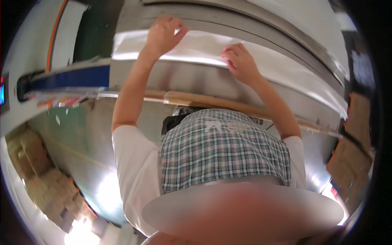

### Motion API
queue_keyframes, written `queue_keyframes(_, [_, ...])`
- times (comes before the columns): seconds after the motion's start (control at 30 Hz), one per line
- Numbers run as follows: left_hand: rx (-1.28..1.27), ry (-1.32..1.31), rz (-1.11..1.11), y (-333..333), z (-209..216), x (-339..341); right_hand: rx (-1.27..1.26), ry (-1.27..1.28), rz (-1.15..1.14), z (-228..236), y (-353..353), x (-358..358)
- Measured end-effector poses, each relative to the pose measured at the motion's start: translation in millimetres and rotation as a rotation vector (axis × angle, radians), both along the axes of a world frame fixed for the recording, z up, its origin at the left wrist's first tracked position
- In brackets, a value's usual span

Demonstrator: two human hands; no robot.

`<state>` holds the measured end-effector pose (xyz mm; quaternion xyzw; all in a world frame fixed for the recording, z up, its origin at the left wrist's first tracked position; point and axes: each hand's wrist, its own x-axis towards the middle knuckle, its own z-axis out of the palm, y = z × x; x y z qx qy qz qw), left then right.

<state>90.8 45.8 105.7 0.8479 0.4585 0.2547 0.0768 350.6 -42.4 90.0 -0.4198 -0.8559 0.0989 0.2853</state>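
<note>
A wide white sheet lies across a grey metal machine bed in front of me. My left hand rests on the sheet's far left part, fingers curled over its upper edge. My right hand presses flat on the sheet's near edge, a little right of centre. Both arms reach forward from my white sleeves over a plaid apron. Whether the fingers pinch the sheet or only press on it is unclear.
A wooden bar runs along the machine's front edge. A blue rail extends to the left. Cardboard boxes are stacked on the green floor at lower left, more brown boxes at right.
</note>
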Motion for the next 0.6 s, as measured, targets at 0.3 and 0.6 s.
queue_keyframes(0.3, [-0.296,0.132,0.179,-15.4,-56.1,73.7,-0.057,-0.061,-0.293,-10.3,-50.1,106.2])
queue_keyframes(0.6, [-0.277,0.189,0.306,-53.7,-88.8,-94.5,-0.105,-0.228,-0.576,-9.3,-91.9,262.5])
